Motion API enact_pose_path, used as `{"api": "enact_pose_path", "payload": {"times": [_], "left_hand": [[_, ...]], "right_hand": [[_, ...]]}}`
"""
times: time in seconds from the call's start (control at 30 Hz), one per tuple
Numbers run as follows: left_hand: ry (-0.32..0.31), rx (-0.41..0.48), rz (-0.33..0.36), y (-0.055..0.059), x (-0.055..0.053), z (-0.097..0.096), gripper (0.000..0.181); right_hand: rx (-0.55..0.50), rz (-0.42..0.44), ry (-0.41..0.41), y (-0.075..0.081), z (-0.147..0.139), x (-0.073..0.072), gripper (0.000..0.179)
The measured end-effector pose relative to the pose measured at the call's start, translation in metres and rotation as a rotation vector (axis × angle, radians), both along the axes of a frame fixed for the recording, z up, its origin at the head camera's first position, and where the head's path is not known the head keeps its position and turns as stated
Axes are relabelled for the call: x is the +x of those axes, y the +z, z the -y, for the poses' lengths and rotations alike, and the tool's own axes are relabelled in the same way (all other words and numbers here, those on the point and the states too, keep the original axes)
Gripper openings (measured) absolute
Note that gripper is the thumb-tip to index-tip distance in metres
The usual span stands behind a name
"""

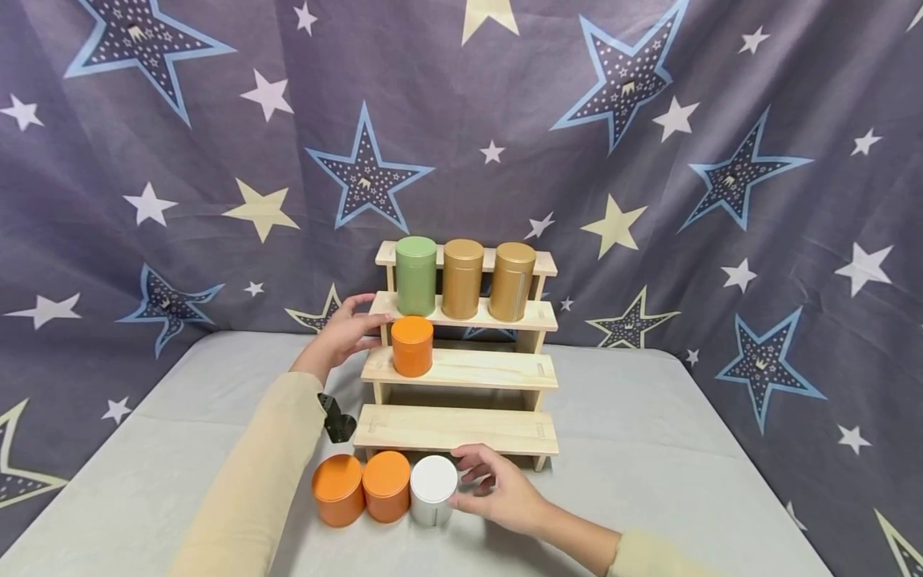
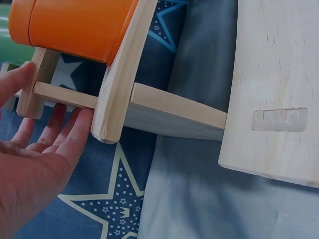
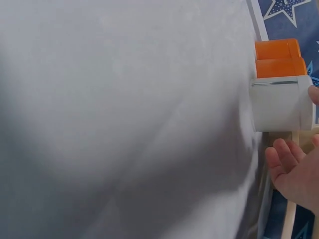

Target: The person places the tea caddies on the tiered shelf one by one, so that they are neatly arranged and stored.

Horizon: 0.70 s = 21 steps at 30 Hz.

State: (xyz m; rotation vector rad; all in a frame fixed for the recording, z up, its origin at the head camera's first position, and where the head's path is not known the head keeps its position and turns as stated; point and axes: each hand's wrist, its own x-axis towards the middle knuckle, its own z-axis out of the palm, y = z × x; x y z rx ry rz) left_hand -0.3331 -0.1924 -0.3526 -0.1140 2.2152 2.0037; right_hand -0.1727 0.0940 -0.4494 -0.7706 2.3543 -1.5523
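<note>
A stepped wooden rack (image 1: 461, 429) stands on the table. My left hand (image 1: 348, 336) holds its left end by the second-highest shelf, thumb and fingers on either side of the board in the left wrist view. Beside that hand, a short orange tin (image 1: 413, 346) sits on the shelf below. My right hand (image 1: 505, 489) is at the right side of a white tin (image 1: 434, 490), fingers loosely bent. In the right wrist view, the thumb is close to the lid and the other fingers are spread apart from the tin's wall.
On the second-highest shelf stand a tall green tin (image 1: 416, 276) and two gold tins (image 1: 462, 280). Two orange tins (image 1: 339, 490) stand left of the white one, in front of the rack. A star-patterned cloth (image 1: 447, 96) hangs behind the grey-covered table (image 1: 634, 449).
</note>
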Motion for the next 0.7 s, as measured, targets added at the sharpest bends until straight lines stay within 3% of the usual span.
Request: {"api": "enact_pose_path", "payload": {"times": [0.4, 0.7], "left_hand": [[0.002, 0.013, 0.0, 0.0, -0.002, 0.0, 0.075], [0.01, 0.008, 0.001, -0.001, -0.001, 0.0, 0.074]], "right_hand": [[-0.028, 0.062, 0.021, -0.008, 0.005, -0.003, 0.061], [-0.028, 0.025, 0.046, -0.018, 0.017, -0.002, 0.07]]}}
